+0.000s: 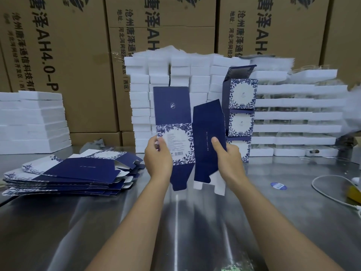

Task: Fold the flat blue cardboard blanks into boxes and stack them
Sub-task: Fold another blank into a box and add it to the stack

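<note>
Flat blue floral-printed cardboard blank point(176, 124) held upright above steel table point(195, 222). Left hand point(158, 159) pinches its left edge, right hand point(227, 159) grips right navy panel. Stack of folded blue boxes point(241, 114) just beyond right hand. Risk: uneven squeeze creases panel off score line; bottom flaps snag.

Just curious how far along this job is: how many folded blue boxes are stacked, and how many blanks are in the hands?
Stacked folded boxes: 3
Unfinished blank, held by left hand and right hand: 1
Total: 4
</note>
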A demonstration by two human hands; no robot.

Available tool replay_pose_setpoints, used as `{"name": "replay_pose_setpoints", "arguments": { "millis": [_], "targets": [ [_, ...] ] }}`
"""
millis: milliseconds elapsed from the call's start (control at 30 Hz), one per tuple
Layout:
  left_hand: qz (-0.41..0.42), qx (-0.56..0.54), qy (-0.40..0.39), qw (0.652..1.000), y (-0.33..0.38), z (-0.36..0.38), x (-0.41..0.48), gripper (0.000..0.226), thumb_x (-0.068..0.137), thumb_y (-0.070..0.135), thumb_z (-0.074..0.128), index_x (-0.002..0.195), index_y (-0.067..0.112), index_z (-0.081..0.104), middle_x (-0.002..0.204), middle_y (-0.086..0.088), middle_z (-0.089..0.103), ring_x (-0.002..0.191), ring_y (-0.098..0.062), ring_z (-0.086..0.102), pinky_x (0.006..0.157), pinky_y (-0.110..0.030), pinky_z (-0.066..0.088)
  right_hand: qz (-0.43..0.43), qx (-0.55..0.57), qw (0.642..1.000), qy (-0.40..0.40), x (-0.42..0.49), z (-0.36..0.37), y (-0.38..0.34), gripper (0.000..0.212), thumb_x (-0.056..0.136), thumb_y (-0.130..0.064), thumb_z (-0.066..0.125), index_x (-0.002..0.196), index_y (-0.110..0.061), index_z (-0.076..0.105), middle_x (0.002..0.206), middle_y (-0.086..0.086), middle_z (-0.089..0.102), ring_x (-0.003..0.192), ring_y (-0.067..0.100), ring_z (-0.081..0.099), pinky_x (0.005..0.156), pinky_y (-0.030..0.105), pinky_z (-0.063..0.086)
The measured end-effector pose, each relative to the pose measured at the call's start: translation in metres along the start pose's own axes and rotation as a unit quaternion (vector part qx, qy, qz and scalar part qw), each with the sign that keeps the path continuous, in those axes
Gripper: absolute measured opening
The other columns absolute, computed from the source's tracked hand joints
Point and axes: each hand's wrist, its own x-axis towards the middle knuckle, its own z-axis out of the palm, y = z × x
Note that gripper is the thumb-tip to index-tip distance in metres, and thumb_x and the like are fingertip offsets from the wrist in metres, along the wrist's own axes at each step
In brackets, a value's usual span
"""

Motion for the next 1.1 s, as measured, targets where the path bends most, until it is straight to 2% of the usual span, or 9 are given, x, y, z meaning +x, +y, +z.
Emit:
{"name": "replay_pose_setpoints", "arguments": {
  "millis": [33,100,233,367,600,800,900,1000,1100],
  "targets": [
    [-0.026,0.006,0.006,1.0,-0.004,-0.002,0.002,0.035,0.112,0.037,0.041,0.132,0.02,0.064,0.117,-0.005,0.07,0.103,-0.028,0.065,0.093,-0.046,0.054,0.022,0.041,0.999,-0.024,0.0,-0.001,-0.001,0.053,0.104,-0.048,0.058,0.098,0.004,0.069,0.085,0.019,0.072,0.076,0.016,0.064,0.074,0.05,0.056],
    [-0.07,0.023,0.01,0.997,-0.014,-0.006,0.007,0.039,0.113,0.037,0.035,0.134,0.018,0.062,0.121,-0.007,0.068,0.109,-0.032,0.063,0.097,-0.049,0.053,0.064,0.12,0.987,-0.086,0.0,-0.005,-0.001,0.039,0.104,-0.042,0.062,0.106,-0.007,0.08,0.103,0.016,0.08,0.092,0.02,0.078,0.077,0.045,0.061],
    [-0.117,0.035,-0.007,0.993,-0.029,-0.007,0.009,0.035,0.111,0.031,0.036,0.117,0.014,0.066,0.111,-0.014,0.07,0.095,-0.033,0.062,0.082,-0.042,0.051,0.115,0.193,0.959,-0.171,0.0,-0.003,-0.001,0.03,0.102,-0.038,0.063,0.103,-0.017,0.085,0.111,0.011,0.081,0.1,0.027,0.079,0.072,0.032,0.063],
    [-0.11,0.02,0.014,0.994,-0.025,-0.009,0.012,0.033,0.111,0.033,0.039,0.12,0.015,0.066,0.096,0.002,0.063,0.096,-0.03,0.062,0.085,-0.042,0.052,0.118,0.169,0.972,-0.113,0.003,-0.004,-0.001,0.029,0.101,-0.034,0.066,0.092,-0.014,0.085,0.101,0.008,0.082,0.087,0.023,0.081,0.062,0.028,0.061],
    [-0.086,-0.012,0.012,0.996,-0.01,-0.007,0.005,0.027,0.11,0.035,0.043,0.121,0.024,0.065,0.108,0.001,0.066,0.1,-0.026,0.064,0.092,-0.047,0.055,-0.03,0.098,0.995,0.007,0.008,-0.005,0.011,0.011,0.1,-0.027,0.07,0.108,-0.024,0.077,0.101,-0.009,0.081,0.093,0.011,0.078,0.076,0.025,0.058],
    [-0.071,-0.114,-0.035,0.99,0.004,-0.009,0.0,0.029,0.096,0.037,0.061,0.124,0.031,0.061,0.123,-0.004,0.069,0.097,-0.016,0.065,0.083,-0.038,0.052,-0.041,0.06,0.997,0.017,0.009,-0.007,0.008,0.028,0.1,-0.025,0.071,0.124,-0.037,0.064,0.113,-0.014,0.077,0.105,0.003,0.072,0.094,0.032,0.059],
    [-0.024,-0.143,-0.088,0.986,0.013,-0.01,-0.006,0.047,0.089,0.053,0.073,0.13,0.047,0.052,0.127,0.006,0.064,0.111,-0.012,0.065,0.093,-0.035,0.053,-0.061,0.054,0.997,0.01,0.008,-0.006,0.002,0.042,0.095,-0.029,0.076,0.123,-0.053,0.055,0.121,-0.014,0.071,0.11,-0.004,0.066,0.091,0.025,0.055],
    [0.03,-0.144,-0.123,0.981,0.021,-0.009,-0.011,0.061,0.085,0.054,0.079,0.139,0.05,0.049,0.131,0.01,0.06,0.122,-0.014,0.062,0.104,-0.037,0.052,-0.057,0.108,0.992,-0.022,0.005,-0.005,-0.003,0.074,0.082,-0.051,0.087,0.142,-0.054,0.044,0.127,-0.021,0.065,0.112,-0.011,0.064,0.083,0.014,0.054],
    [0.084,-0.138,-0.171,0.972,0.025,-0.009,-0.015,0.066,0.082,0.056,0.081,0.139,0.059,0.046,0.14,0.01,0.058,0.134,-0.016,0.056,0.114,-0.044,0.046,-0.075,0.133,0.987,-0.058,0.004,-0.004,-0.005,0.102,0.072,-0.057,0.092,0.153,-0.057,0.03,0.134,-0.025,0.064,0.121,-0.009,0.062,0.095,0.019,0.054]
  ]
}}
